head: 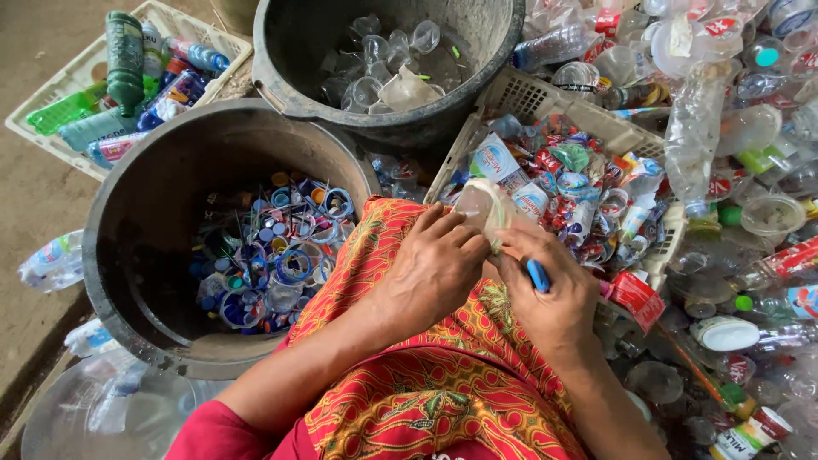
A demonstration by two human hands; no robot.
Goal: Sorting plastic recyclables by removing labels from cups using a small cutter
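Sitting: a person with a red and orange patterned cloth (443, 375) over the lap works above it, both hands meeting just past the knee.
Left hand: the left hand (430, 268) is closed around the lower part of a clear plastic cup (479, 204), fingers curled over its side.
Right hand: the right hand (545, 294) is closed too, pinching the cup's rim with its fingertips while a small blue tool (538, 275) lies gripped under the thumb; I cannot tell what kind of tool it is.
Cup: held between both hands, tilted, over the near edge of the white crate.
Near bucket: a dark round bucket (128, 221) stands on the floor just left of the lap, its bottom covered with bottle caps and plastic rings (273, 255) in blue, orange and white.
Beside it: a crushed clear bottle (51, 260) lies on the floor against the bucket's left wall.
White crate: a white crate (532, 95) just beyond the hands is filled with torn labels and wrappers (579, 187).
Right side: a heap of clear bottles and cups (733, 128) runs along the right edge of the view, from near to far.
Far bucket: a second dark bucket (290, 43) behind the first holds clear cups (383, 64).
Far left: a white basket (51, 102) at the top left corner holds coloured bottles (128, 77), green and blue.
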